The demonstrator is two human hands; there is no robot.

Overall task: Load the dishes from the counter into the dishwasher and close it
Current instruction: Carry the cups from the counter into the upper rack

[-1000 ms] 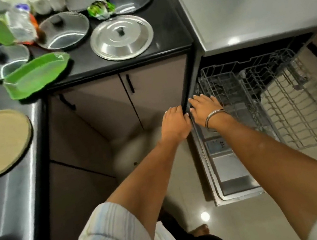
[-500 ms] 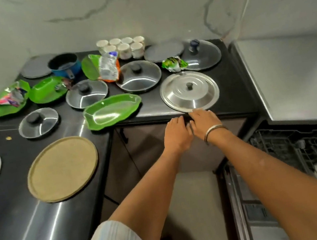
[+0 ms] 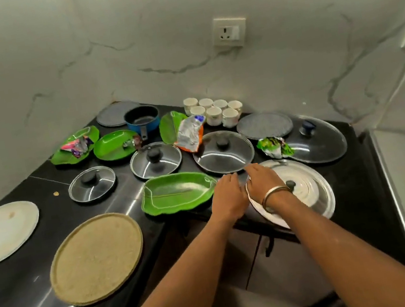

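My right hand (image 3: 262, 182) lies flat over the near-left edge of the steel lid (image 3: 302, 189), fingers (image 3: 253, 171) spread and not yet curled under the rim, so I would call it touching rather than gripping; my left hand (image 3: 228, 197) sits just beside it at the worktop (image 3: 349, 181) edge, fingers loose and holding nothing. Working outward, a green leaf-shaped tray (image 3: 176, 194) lies just left of my hands, three glass lids (image 3: 223, 155) sit behind, and further back stand a cluster of white cups (image 3: 213, 111), a blue saucepan (image 3: 142, 119), more green trays and some wrappers. Two large round plates (image 3: 95, 258) rest on the left run. The dishwasher itself is out of view here, possibly under the grey top at right. By my reckoning loading has barely begun: everything visible is on the worktop, and closing comes last.
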